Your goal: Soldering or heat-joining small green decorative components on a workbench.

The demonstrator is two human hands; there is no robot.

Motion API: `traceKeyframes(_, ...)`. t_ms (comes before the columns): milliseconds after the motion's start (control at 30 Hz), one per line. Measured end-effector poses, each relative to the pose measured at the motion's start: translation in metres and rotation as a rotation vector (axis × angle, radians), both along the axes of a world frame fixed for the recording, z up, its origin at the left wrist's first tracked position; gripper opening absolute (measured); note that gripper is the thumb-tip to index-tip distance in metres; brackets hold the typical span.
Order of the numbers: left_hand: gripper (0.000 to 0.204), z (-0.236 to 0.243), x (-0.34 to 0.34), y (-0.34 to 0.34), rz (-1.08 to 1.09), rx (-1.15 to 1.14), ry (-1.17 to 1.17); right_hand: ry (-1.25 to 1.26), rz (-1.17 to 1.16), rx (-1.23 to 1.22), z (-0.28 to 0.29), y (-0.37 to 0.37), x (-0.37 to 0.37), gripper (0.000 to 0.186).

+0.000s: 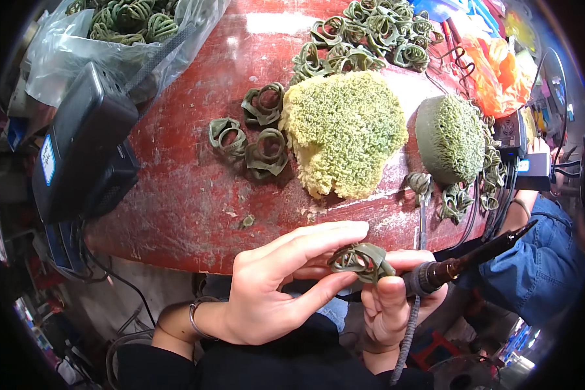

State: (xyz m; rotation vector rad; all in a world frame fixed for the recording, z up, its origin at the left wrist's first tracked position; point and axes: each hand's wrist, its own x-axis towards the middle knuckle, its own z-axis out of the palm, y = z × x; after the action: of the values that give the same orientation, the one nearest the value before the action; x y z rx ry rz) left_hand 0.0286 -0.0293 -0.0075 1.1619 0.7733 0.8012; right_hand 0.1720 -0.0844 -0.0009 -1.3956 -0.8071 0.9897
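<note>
1. Left hand (266, 286): thumb and index finger stand a narrow way apart, closed around the left part of a green curl (361, 261); a metal bracelet (194, 318) encircles the wrist.
2. Right hand (385, 318): thumb and index finger pinch the right end of the same curl, which lies between both hands, in front of the table's near edge. This hand also holds a dark pointed tool (474, 257), its tip directed up and to the right; the hold of the remaining fingers cannot be told.
3. Red table (175, 214), with worn surface. At centre, a yellow-green textured block (344, 133); to its right, a rounded green block (452, 140).
4. Finished-looking curls (266, 154): three left of the central block; a heap (383, 32) behind it.
5. Periphery: clear plastic bag (65, 78) containing green coils, upper left; black device (88, 136), left; orange bag (497, 71), upper right.
</note>
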Motion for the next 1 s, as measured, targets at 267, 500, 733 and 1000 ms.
traceKeyframes(267,0.044,-0.004,0.003,-0.005,0.09,0.134,-0.054,0.188,-0.023,0.0,0.009,0.0,-0.008,0.035)
traceKeyframes(500,0.047,-0.002,0.001,-0.006,0.095,0.224,-0.01,-0.017,-0.024,0.066,-0.002,-0.002,-0.007,0.038)
traceKeyframes(733,0.049,-0.004,0.0,-0.005,0.093,0.214,-0.004,-0.018,0.013,0.057,-0.001,-0.001,-0.006,0.037)
traceKeyframes(1000,0.048,-0.005,-0.002,-0.003,0.091,0.196,-0.055,0.118,-0.022,-0.089,0.012,0.001,-0.007,0.036)
